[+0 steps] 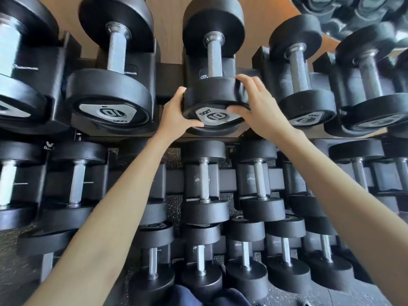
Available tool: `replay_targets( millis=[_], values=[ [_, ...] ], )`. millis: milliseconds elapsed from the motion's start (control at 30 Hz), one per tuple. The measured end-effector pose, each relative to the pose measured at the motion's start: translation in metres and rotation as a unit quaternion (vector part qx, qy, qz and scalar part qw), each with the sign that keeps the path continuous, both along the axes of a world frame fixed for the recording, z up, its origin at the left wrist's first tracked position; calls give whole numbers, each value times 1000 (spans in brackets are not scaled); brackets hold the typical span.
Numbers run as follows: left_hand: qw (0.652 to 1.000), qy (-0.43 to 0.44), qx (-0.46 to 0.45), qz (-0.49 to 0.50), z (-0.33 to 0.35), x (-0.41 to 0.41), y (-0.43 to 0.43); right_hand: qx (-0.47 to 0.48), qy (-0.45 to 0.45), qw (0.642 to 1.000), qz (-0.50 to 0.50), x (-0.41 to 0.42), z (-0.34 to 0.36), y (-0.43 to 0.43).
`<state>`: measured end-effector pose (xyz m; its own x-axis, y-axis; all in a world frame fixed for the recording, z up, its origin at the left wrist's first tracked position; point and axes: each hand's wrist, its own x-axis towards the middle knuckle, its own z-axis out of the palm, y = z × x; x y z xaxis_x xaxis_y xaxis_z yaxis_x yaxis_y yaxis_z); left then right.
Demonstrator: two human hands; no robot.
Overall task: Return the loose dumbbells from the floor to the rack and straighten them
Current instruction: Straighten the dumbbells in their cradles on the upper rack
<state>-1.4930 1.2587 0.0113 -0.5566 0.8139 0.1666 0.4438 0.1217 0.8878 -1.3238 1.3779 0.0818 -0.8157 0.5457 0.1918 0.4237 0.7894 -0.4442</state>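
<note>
A black dumbbell [212, 93] marked 10 lies in a cradle on the top tier of the rack [170, 78], its chrome handle pointing away from me. My left hand [176, 113] grips the left side of its near head, thumb under the front face. From the other side, my right hand [254, 100] grips the same head, fingers over the top edge and thumb on the grey end plate. A matching 10 dumbbell [110, 98] sits in the cradle to the left.
Smaller dumbbells [306, 100] fill the top tier to the right. Two lower tiers [205, 208] hold several more dumbbells. Speckled rubber floor [13, 244] shows at lower left, a wooden wall [167, 23] behind the rack. Dark trousers [198, 294] appear at the bottom.
</note>
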Motion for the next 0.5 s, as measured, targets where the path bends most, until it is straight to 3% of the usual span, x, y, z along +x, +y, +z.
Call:
replay_targets(
  millis=[133,333,400,500],
  values=[
    [992,94,-70,-41,22,-5,1,-37,43,998,-18,5,-12,5],
    [930,319,-162,-86,70,-9,6,-227,121,966,-36,12,-42,13],
    [936,308,-149,-82,68,-8,4,-217,102,970,-33,13,-38,18],
    [986,150,-32,-67,45,-6,-8,-130,67,989,-14,15,-24,24]
  ],
)
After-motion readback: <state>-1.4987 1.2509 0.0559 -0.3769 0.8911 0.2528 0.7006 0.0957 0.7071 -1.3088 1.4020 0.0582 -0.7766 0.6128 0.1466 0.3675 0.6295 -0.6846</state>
